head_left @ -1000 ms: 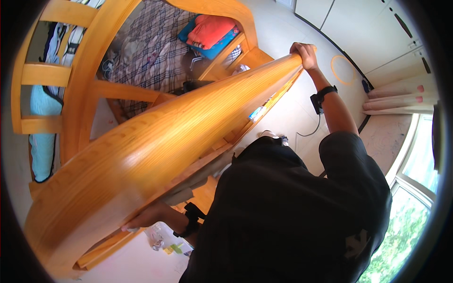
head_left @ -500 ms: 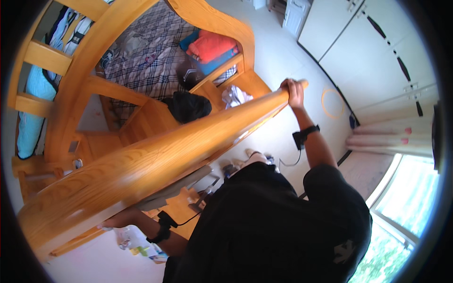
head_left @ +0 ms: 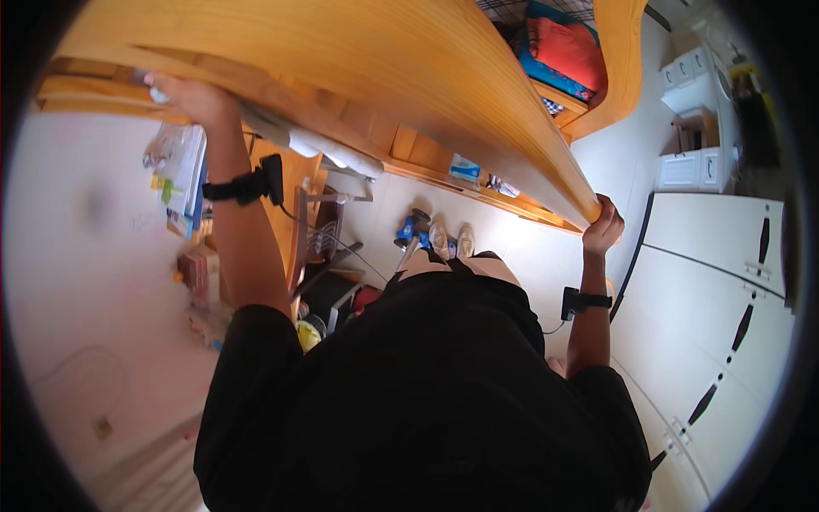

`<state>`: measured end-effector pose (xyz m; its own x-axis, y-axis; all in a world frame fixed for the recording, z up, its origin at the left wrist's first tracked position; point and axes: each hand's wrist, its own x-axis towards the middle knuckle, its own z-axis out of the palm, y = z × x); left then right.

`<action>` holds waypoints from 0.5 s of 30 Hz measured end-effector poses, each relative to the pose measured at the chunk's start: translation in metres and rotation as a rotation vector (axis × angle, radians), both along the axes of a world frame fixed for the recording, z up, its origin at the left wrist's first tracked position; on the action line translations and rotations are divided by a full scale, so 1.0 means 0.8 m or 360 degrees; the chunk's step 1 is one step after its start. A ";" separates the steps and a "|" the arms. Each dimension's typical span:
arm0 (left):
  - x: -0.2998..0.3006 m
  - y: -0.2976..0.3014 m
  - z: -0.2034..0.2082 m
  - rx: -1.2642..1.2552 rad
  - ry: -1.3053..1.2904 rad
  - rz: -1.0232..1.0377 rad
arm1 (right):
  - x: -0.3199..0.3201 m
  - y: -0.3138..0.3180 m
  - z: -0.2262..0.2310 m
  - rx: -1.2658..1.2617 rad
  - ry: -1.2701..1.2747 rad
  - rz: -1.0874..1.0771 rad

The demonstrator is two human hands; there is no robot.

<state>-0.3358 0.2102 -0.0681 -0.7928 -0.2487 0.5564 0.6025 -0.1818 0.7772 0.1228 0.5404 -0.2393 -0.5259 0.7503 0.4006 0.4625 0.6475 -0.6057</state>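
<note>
A wide, rounded wooden bed rail (head_left: pixel 375 60) slants across the top, its narrow end at the right. My right hand (head_left: pixel 604 229) wraps round that end. On the left, my left hand (head_left: pixel 194 98) reaches up to a wooden ledge (head_left: pixel 94 90) below the rail. Its fingers are bent, with a small whitish thing (head_left: pixel 159 96) at the tips, too small to name. A dark strap (head_left: pixel 239 188) circles my left wrist, and another strap (head_left: pixel 593 301) circles the right one.
A shelf below the rail bears a blue-and-white package (head_left: pixel 465 168). Papers (head_left: pixel 183 166) stand against the left wall, near a chair (head_left: pixel 324 230). White cabinets (head_left: pixel 708 256) line the right. Folded red cloth (head_left: pixel 567 53) lies beyond the rail. My shoes (head_left: pixel 439 241) are on the pale floor.
The view has swung, so the rail now slopes down to the right. My left hand appears higher up and my right hand lower. The right hand stays round the rail's end.
</note>
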 end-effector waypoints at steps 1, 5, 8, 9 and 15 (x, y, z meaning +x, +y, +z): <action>0.007 -0.015 0.014 0.0012 0.0000 -0.0097 | -0.013 0.001 -0.001 0.0032 -0.0002 0.0103; 0.011 -0.013 0.026 0.0020 -0.0116 -0.0156 | -0.018 0.001 -0.010 0.0190 -0.0012 0.0165; -0.005 -0.017 0.033 -0.0040 -0.0099 -0.0059 | -0.025 -0.005 -0.013 0.0209 0.0024 0.0161; -0.009 -0.020 0.034 0.0005 -0.0052 -0.0069 | -0.027 -0.008 -0.012 0.0214 0.0057 0.0160; -0.016 -0.028 0.039 0.0013 -0.0073 -0.0113 | -0.037 -0.017 -0.017 0.0213 0.0084 0.0128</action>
<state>-0.3490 0.1876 -0.0372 -0.8333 -0.1953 0.5172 0.5515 -0.2292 0.8020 0.0932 0.5268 -0.2526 -0.5579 0.6446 0.5227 0.3758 0.7578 -0.5334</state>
